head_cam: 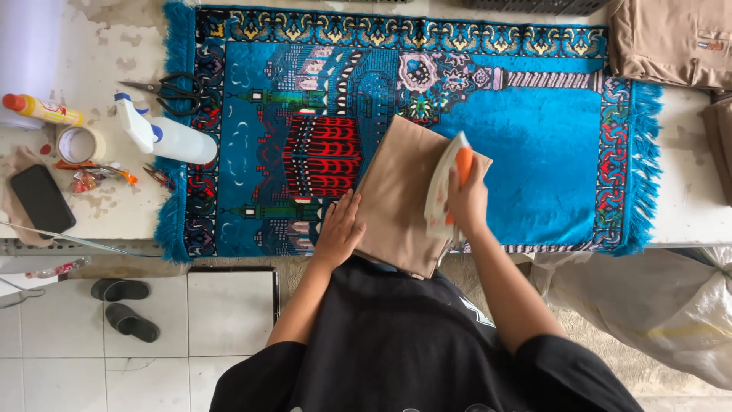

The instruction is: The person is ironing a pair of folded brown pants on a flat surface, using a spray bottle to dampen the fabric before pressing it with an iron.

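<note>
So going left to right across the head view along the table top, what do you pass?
Black phone → tape roll → white spray bottle → left hand on the folded tan cloth → right hand gripping the iron → stacked tan garments.

Dark phone (42, 200) screen — left (blank); yellow-labelled bottle (42, 110).

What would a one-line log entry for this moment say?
left hand: flat on folded tan cloth | right hand: gripping iron on cloth | surface: blue patterned rug

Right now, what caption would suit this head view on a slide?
A right hand presses an orange-handled iron on folded tan cloth that the left hand steadies on a blue patterned rug.
</note>
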